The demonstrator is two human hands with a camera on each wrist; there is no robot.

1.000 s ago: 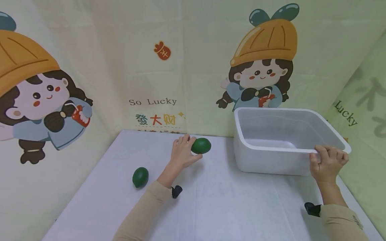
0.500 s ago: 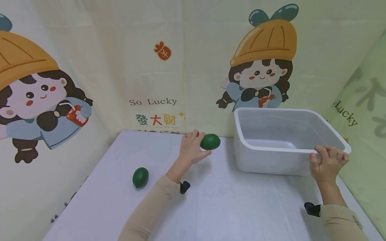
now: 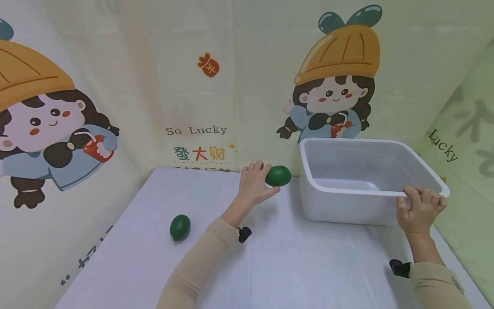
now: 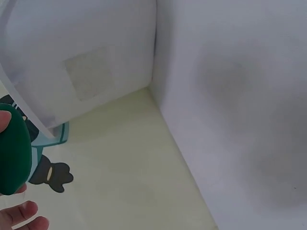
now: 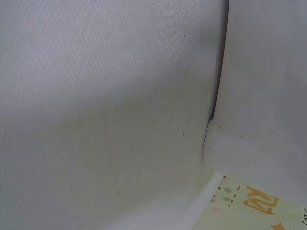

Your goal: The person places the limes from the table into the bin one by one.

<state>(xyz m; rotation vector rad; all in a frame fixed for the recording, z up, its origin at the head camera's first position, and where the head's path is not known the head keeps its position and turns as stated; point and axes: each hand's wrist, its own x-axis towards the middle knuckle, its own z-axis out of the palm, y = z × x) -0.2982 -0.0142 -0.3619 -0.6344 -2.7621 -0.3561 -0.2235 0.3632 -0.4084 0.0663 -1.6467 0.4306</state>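
In the head view my left hand [image 3: 254, 184] holds a dark green lime [image 3: 278, 176] between thumb and fingers, above the far part of the table. The same lime [image 4: 14, 148] shows at the left edge of the left wrist view, with some fingertips around it. A second green lime [image 3: 179, 228] lies on the table, left of my left forearm. To the right stands a white plastic tub [image 3: 343, 206], open at the top. My right hand [image 3: 418, 210] grips its front rim near the right corner, fingers curled over the edge.
The white-covered table [image 3: 308, 266] ends at a cream backdrop cloth [image 3: 262, 86] printed with cartoon figures and lettering. A side cloth [image 3: 467, 180] hangs at the right. Small black devices [image 3: 245, 234] sit at both wrists.
My left hand has moved right and slightly away from me with the lime, closer to the tub. The right hand, tub and second lime have stayed in place.
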